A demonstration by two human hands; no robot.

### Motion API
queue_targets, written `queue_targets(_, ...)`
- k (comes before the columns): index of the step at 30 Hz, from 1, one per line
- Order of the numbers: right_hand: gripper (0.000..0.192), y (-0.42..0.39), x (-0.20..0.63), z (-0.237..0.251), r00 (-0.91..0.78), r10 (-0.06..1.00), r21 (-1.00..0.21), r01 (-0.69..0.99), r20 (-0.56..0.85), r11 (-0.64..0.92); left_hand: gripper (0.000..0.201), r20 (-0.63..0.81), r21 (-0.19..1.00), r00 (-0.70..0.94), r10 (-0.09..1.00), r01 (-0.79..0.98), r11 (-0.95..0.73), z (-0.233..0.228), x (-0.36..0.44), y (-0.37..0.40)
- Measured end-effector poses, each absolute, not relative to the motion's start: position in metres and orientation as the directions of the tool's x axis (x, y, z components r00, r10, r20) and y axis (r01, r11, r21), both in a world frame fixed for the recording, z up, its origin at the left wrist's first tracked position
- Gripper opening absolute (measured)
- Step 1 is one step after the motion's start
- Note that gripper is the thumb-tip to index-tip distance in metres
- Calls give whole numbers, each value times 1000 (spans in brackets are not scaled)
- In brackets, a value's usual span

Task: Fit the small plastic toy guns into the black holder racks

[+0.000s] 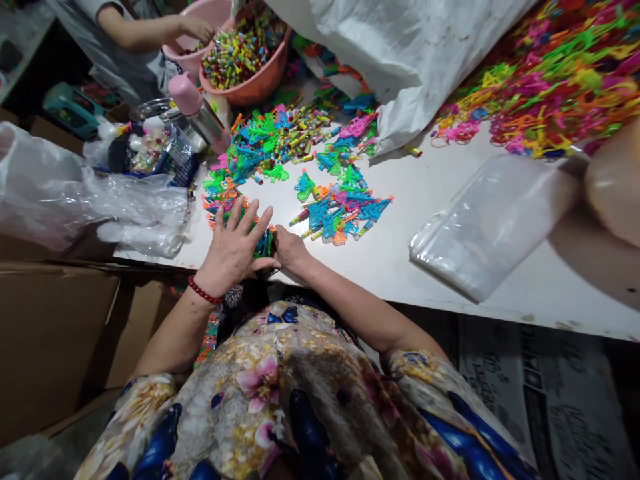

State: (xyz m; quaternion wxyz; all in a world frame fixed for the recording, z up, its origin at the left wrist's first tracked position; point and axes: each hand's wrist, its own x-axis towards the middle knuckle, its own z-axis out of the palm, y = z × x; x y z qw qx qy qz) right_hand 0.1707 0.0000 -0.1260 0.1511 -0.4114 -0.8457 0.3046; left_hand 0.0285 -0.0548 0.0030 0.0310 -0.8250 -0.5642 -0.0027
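Observation:
My left hand [233, 247] is spread, its fingers apart, over small green and blue plastic toys [264, 243] near the table's front edge. Beside it, my right hand [291, 252] has its fingers curled in against the right side of these toys; what it grips is hidden. Something thin and shiny shows below my left thumb, too small to name. Just right of my hands lies a loose pile of small plastic toy guns [340, 210], mostly blue, with striped tubes among them. A larger heap of green and blue toys [260, 147] spreads behind my left hand.
A stack of clear plastic bags [480, 233] lies at right on the white table [380, 267]. Behind are a white sack [400, 60], bright plastic pieces [560, 87], a pink-capped flask [197, 110] and an orange basin [255, 90]. Another person's hand [197, 28] reaches into a pink basin.

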Motion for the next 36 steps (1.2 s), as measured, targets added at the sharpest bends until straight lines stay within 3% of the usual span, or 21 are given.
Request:
queue_targets(5, 33, 3, 173, -123, -596, 797, -629, 655, -91, 418, 85, 33, -67, 336, 941, 941, -333, -1, 41, -49)
queue_targets(13, 34, 1, 173, -117, -632, 775, -596, 614, 22, 518, 46, 49, 52, 458, 887, 886, -461, 0, 24, -40)
queue_targets(23, 31, 1, 174, -116, -639, 767, -658, 550, 65, 514, 49, -20, 151, 527, 850, 842, -518, 4, -1, -33)
queue_targets(36, 30, 10, 175, -128, -616, 784, -740, 493, 74, 457, 40, -33, 154, 471, 882, 874, -461, -1, -14, -14)
